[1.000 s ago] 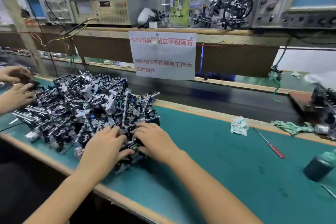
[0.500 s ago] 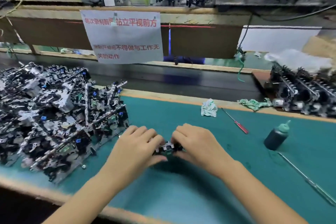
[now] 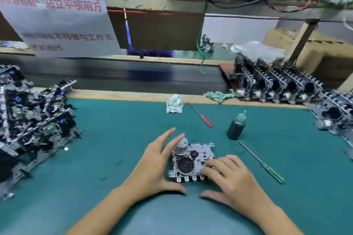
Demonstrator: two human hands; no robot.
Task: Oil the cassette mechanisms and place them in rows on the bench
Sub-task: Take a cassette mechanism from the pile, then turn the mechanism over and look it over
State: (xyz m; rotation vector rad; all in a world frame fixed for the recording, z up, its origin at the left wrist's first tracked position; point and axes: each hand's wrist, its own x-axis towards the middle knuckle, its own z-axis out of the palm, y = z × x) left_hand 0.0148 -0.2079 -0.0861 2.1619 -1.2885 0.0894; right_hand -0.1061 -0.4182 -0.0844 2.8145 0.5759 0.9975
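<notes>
Roughly midway — rows (image 3: 277, 84) stand right, a pile (image 3: 34, 120) waits left; both hands, left (image 3: 152, 168) and right (image 3: 229, 181), lie loose-fingered against one unoiled mechanism (image 3: 193, 160).

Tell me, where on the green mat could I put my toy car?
Bare mat lies between the pile of mechanisms on the left and the left hand, and on the right between the green-handled tool and the rows of mechanisms. It is crowded around the oil bottle and red screwdriver.
</notes>
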